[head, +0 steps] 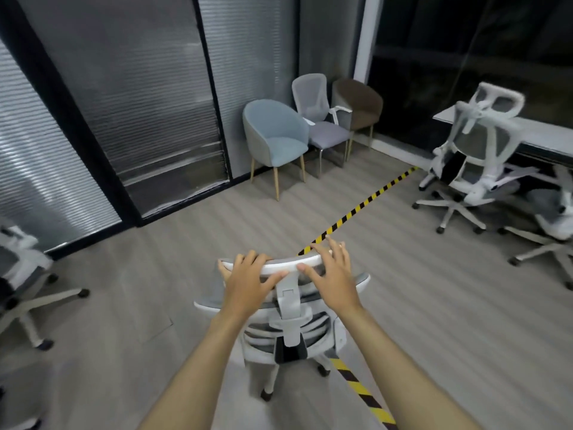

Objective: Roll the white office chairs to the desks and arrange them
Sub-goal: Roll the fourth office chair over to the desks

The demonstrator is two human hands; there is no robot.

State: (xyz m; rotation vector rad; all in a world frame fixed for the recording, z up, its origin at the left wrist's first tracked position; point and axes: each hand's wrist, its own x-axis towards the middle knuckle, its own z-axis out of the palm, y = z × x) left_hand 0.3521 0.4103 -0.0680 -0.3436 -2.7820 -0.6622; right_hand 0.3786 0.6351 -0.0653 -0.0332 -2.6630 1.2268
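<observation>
I stood behind a white chair (pixel 288 315) out on the open floor, well apart from the table (pixel 545 135) at the far right. My left hand (pixel 248 280) gripped the headrest (pixel 290 264), fingers curled over its top edge and thumb along the back. My right hand (pixel 333 274) lay on the headrest's other end with fingers spread and nearly straight, pressing rather than gripping. To roll it well, I judged I should close that right hand too, push low and steady, and steer right toward the table so the casters didn't swing.

Striped tape (pixel 359 209) ran across the floor under the chair. Two more white chairs (pixel 474 156) already crowded the table and could block the gap. A blue chair (pixel 276 135), a grey one (pixel 319 119) and a brown one (pixel 359 103) stood in the corner, another office chair (pixel 21 274) at my left.
</observation>
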